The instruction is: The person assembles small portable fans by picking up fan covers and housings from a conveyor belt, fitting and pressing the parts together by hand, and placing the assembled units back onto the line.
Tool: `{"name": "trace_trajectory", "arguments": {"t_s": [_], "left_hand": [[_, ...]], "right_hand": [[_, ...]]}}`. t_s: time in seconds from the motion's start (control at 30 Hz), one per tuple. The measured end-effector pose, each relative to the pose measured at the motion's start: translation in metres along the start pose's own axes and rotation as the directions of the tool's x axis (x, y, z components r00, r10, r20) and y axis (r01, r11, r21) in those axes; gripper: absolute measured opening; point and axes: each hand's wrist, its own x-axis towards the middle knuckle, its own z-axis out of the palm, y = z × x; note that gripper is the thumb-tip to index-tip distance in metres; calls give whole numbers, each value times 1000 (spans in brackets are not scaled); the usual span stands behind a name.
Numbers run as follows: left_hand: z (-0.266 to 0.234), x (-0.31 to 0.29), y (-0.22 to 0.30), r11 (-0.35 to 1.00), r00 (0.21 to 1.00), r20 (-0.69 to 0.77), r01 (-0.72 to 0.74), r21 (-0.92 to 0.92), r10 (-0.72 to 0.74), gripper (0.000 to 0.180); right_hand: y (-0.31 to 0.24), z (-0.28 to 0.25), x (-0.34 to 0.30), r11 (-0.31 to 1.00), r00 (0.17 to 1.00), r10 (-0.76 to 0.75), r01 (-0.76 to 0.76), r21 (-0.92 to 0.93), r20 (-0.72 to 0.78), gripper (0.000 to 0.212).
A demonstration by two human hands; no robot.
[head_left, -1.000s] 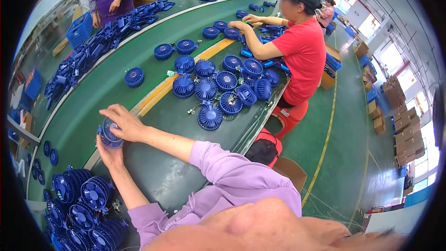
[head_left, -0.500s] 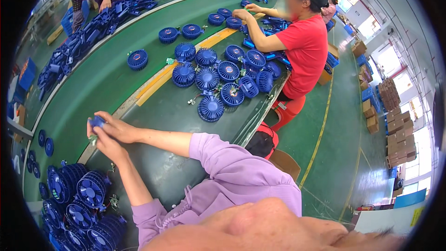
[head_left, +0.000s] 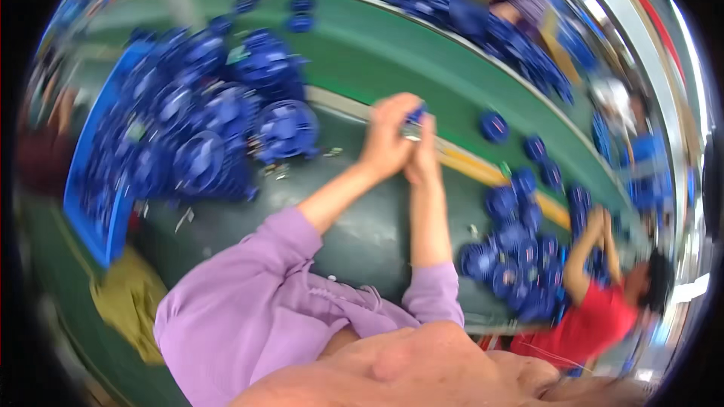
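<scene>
Over the near edge of the green belt, my left hand (head_left: 387, 138) and my right hand (head_left: 424, 157) are close together, both closed around a small blue plastic part (head_left: 415, 114). A pale patch shows beneath the blue, and fingers cover most of the part, so its exact kind is hidden. To the left are heaped blue round fan heads (head_left: 285, 130), with small loose wires and boards beside them. Another group of blue fan heads (head_left: 507, 277) stands to the right on the dark worktable (head_left: 362, 234). The picture is smeared by motion.
A blue crate (head_left: 75, 173) full of fan heads stands at the left edge. The green conveyor belt (head_left: 354, 53) runs behind the table, with a yellow strip (head_left: 471, 163) along it. A co-worker in red (head_left: 584, 328) works at the right. Blue parts (head_left: 483, 19) pile up beyond the belt.
The view has swung left, bringing the crate and heaped fan heads into sight and shifting the co-worker to the right edge. Both hands stay together on the small blue part.
</scene>
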Motion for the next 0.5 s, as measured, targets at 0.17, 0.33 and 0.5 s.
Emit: {"name": "trace_trajectory", "arguments": {"t_s": [0.17, 0.33, 0.5], "left_hand": [[-5, -6, 29, 986, 992, 122, 51, -161, -32, 49], [-86, 41, 114, 568, 985, 172, 146, -810, -8, 28], [-126, 69, 206, 230, 912, 200, 121, -966, 359, 60]], "right_hand": [[-22, -107, 45, 501, 804, -593, 340, -796, -31, 56], [1, -95, 13, -103, 705, -703, 37, -994, 99, 70], [0, -86, 8, 114, 757, -654, 121, -986, 17, 68]]}}
